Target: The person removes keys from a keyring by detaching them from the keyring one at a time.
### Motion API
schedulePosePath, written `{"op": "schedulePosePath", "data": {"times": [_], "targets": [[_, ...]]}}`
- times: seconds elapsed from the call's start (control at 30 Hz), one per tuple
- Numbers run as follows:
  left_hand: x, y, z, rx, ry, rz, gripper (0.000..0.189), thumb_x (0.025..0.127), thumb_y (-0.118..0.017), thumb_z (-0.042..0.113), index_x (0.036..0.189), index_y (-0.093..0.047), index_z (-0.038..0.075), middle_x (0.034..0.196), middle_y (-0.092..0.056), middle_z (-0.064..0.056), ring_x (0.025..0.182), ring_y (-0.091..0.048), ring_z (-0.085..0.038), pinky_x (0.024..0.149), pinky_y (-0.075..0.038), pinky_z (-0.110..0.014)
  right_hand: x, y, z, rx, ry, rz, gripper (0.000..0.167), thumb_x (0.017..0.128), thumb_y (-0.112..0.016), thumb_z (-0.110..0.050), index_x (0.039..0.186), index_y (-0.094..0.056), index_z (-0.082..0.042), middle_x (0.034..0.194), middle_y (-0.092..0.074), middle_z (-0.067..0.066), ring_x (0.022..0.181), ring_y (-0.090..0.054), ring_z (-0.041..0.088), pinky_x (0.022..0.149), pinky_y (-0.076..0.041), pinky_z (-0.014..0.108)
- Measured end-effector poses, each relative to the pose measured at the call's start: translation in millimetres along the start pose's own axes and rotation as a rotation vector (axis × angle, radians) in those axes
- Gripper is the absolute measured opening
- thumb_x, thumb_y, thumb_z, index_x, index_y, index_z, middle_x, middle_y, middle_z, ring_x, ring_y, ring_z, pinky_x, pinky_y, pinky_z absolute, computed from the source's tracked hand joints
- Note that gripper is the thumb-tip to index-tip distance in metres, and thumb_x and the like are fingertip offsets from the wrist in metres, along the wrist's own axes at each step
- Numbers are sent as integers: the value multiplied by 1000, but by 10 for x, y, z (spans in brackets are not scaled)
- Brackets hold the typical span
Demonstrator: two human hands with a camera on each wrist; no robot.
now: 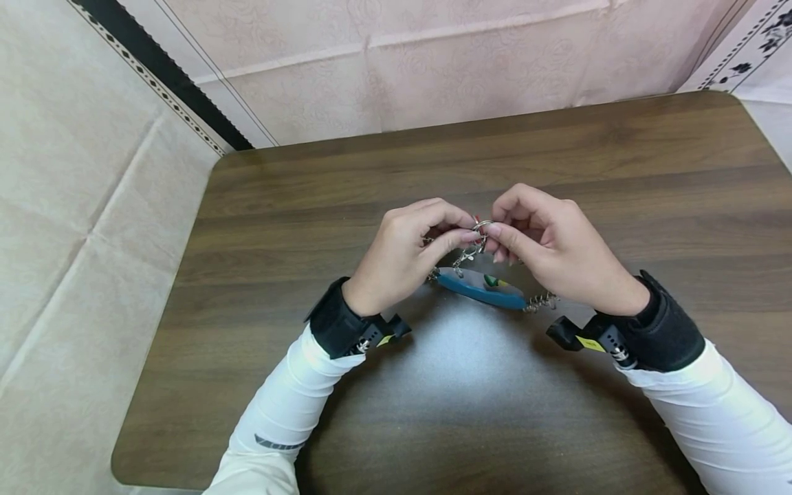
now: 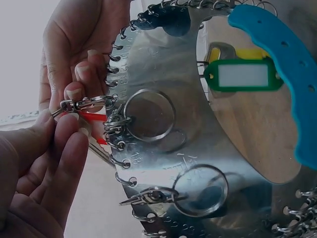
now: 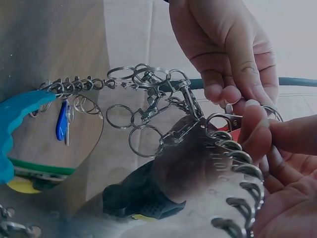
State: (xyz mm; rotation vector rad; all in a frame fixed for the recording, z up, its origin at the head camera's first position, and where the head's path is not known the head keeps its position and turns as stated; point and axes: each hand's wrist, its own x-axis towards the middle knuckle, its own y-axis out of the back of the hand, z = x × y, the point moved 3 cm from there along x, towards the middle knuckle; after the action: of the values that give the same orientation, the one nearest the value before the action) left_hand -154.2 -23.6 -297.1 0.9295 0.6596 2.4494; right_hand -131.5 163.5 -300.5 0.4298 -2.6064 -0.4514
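Note:
A metal plate (image 2: 148, 64) has numbered wire loops along its curved rim and a blue wavy grip (image 1: 485, 294). Several snap hooks with key rings (image 2: 200, 191) hang from the loops. My left hand (image 1: 408, 240) pinches a key ring (image 1: 484, 224) at a snap hook (image 2: 89, 102) by the plate's rim, between thumb and fingers. From the other side my right hand (image 1: 551, 240) pinches the same key ring, its fingertips close to the left ones. A red tag (image 2: 94, 117) shows behind the fingers. Fingertips hide part of the hook.
Beyond the plate's cutout a green key tag (image 2: 242, 75) and a blue key tag (image 3: 62, 121) hang. The plate is above a brown wooden table (image 1: 278, 289). Pale patterned cloth (image 1: 433, 62) lies beyond the far edge, with more cloth at the left.

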Motion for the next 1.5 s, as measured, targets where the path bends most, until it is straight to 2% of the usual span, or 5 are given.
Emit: {"op": "schedulePosePath", "data": {"times": [0.3, 0.7, 1.03, 1.23, 1.5], "targets": [[5, -17, 2, -8, 24, -49, 9, 94, -71, 9, 99, -74, 2, 92, -72, -6, 77, -62, -7, 68, -52, -20, -4, -3, 3, 35, -15, 4, 7, 97, -59, 8, 98, -59, 1, 76, -66, 7, 65, -63, 15, 59, -54, 22], [-3, -16, 12, 35, -51, -45, 10, 98, -66, 10, 101, -70, 2, 95, -67, -5, 84, -58, -9, 73, -49, -20, -11, 12, 6, 18, -45, -16, 9, 98, -61, 4, 103, -61, -3, 81, -66, 6, 70, -65, 14, 61, -54, 21], [-12, -12, 10, 56, -89, -40, 10, 101, -60, 10, 100, -67, 2, 93, -62, -5, 85, -53, -11, 74, -47, -22, -1, -4, -44, -81, 65, -26, 11, 98, -61, 4, 98, -65, -6, 77, -64, 3, 68, -60, 9, 59, -49, 19], [-15, -1, 39, 65, -132, -17, 9, 101, -61, 9, 100, -67, 2, 93, -62, -5, 85, -53, -11, 75, -47, -22, -13, -5, -70, -162, 120, 1, 17, 94, -64, 7, 95, -67, -10, 73, -60, -3, 60, -48, 6, 53, -38, 20], [-8, 4, 38, 48, -134, 26, 8, 99, -63, 8, 99, -69, 2, 95, -65, -6, 88, -57, -11, 77, -50, -22, -19, -21, -60, -160, 132, -14, 15, 95, -61, 10, 98, -65, -5, 76, -63, -5, 63, -54, 5, 54, -43, 18]]}}
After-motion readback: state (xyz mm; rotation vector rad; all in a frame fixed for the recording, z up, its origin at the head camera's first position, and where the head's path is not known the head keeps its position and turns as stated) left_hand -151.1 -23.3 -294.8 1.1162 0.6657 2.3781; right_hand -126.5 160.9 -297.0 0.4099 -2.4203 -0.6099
